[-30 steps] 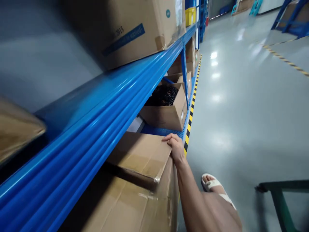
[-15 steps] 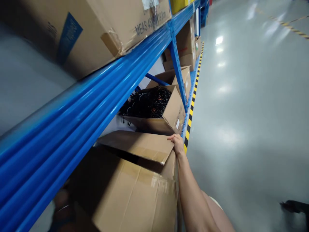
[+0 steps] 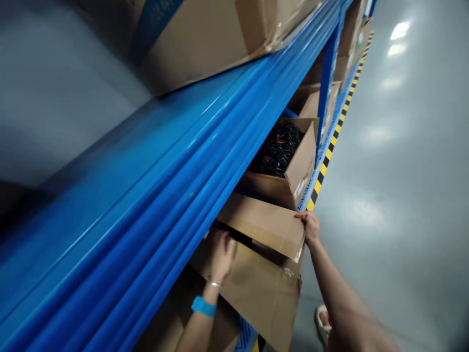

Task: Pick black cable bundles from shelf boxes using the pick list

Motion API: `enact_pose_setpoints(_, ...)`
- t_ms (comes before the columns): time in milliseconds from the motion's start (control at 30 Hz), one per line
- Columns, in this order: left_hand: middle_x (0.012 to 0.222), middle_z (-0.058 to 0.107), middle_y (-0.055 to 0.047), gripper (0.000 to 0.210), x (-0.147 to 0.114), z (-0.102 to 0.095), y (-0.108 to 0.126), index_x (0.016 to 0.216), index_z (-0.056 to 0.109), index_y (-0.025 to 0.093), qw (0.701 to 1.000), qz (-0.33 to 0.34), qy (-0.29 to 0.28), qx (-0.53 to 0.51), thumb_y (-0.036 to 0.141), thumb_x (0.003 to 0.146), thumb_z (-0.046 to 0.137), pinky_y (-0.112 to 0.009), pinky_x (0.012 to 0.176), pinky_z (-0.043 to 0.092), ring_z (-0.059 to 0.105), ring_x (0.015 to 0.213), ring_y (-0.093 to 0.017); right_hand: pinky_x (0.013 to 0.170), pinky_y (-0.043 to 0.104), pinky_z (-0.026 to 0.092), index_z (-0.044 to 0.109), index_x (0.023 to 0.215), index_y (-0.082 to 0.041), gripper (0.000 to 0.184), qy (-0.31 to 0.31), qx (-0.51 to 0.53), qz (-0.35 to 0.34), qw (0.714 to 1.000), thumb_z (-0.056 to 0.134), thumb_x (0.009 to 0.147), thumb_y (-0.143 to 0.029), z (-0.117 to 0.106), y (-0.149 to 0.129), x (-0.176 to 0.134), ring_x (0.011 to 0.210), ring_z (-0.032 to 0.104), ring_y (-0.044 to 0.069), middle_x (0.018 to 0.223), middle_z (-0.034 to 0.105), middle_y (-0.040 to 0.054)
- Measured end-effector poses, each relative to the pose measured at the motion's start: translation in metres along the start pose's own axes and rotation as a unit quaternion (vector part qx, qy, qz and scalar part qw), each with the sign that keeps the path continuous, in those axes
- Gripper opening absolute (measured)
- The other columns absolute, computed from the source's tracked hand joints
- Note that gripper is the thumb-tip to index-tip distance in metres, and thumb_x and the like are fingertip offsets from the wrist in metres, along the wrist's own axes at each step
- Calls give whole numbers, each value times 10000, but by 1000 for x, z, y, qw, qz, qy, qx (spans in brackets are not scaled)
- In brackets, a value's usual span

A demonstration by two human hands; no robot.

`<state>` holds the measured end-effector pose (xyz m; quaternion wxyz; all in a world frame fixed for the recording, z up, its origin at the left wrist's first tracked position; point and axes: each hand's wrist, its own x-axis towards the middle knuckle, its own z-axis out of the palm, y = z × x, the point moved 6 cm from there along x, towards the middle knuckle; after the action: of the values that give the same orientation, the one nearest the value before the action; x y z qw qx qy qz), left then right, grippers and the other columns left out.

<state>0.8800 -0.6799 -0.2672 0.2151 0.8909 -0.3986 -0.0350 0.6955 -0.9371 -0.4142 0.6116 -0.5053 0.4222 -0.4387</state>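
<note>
A large cardboard box point(image 3: 264, 293) sits on the lowest level of a blue rack, under the blue shelf beam point(image 3: 176, 195). My right hand point(image 3: 309, 226) grips the outer corner of its raised top flap point(image 3: 264, 222). My left hand point(image 3: 221, 254), with a blue wristband and a thin bracelet on that arm, rests on the box's upper edge just under the beam, fingers curled over it. The inside of the box is dark and hidden.
Beyond it stands an open carton of black cables point(image 3: 282, 156), then more cartons. A big carton point(image 3: 205, 39) sits on the shelf above. Yellow-black tape point(image 3: 326, 161) edges the rack along the glossy grey floor point(image 3: 395, 186). My sandalled foot point(image 3: 322, 322) is below.
My left hand has come into view and landed on the box's upper edge. My right hand keeps its hold on the flap. My view has swung left and lower, toward the rack.
</note>
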Motion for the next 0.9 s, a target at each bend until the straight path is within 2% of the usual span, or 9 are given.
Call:
enact_pose_setpoints(67,1126,607,-57,314,-15,46,37,1025,637,227,987,128,-92,16,423,880,439,-475,1091,236,488,1154,-219,911,408,409,627,587,-201,318,-5,-10,-10,1000,371,638,-383,-2,2,4,891,570,241,776,637,67)
enact_pose_setpoints(167,741,628,-29,389,-32,76,77,704,620,185,961,234,-130,70,389,917,367,-379,891,383,558,792,-155,929,418,405,655,594,-201,329,-39,-25,-45,998,385,639,-384,-3,1,10,906,580,245,779,658,67)
enact_pose_setpoints(300,487,405,1,418,-77,7,76,493,389,179,946,308,35,92,311,890,367,-336,573,272,345,519,-129,965,439,378,655,607,-197,336,-37,-31,-99,994,375,660,-374,-13,-2,0,934,578,252,802,655,73)
enact_pose_setpoints(467,495,291,8,351,-175,-95,3,523,331,187,927,339,158,5,209,873,310,-327,550,219,294,520,-139,935,501,377,659,836,-172,382,-77,-145,-164,973,389,746,-427,-43,-5,-64,1028,526,299,956,614,115)
enact_pose_setpoints(533,532,342,-3,335,-192,-110,-31,561,366,185,945,288,153,-29,211,889,298,-328,564,258,357,551,-146,929,550,357,625,1069,-169,521,-156,-283,-242,915,459,752,-549,-45,-14,-105,1133,461,353,1150,544,155)
enact_pose_setpoints(633,573,359,0,309,-200,-116,-65,592,350,188,970,221,94,-46,246,893,306,-322,575,294,388,576,-144,956,634,254,509,1273,-194,804,-231,-436,-397,774,588,646,-691,-38,-33,-160,1245,345,433,1347,403,197)
enact_pose_setpoints(700,586,377,4,290,-208,-116,-82,605,352,189,983,184,18,-11,279,880,345,-312,576,323,403,581,-141,972,630,222,523,1255,-224,689,-264,-437,-459,727,558,710,-645,-30,-46,-171,1199,430,393,1300,483,167)
enact_pose_setpoints(800,727,553,-29,203,-242,-105,-117,724,501,202,987,89,-118,60,345,853,437,-325,659,435,538,732,-179,898,523,370,652,998,-200,460,-186,-373,-387,822,476,796,-574,-34,-66,-125,936,605,297,986,660,115)
enact_pose_setpoints(900,1118,635,-75,314,-289,-78,-148,1048,606,264,981,-50,-132,133,445,843,450,-398,797,511,591,1028,-255,700,462,465,633,966,-130,537,62,-305,-251,917,515,769,-615,-63,-78,-58,832,613,334,906,649,172)
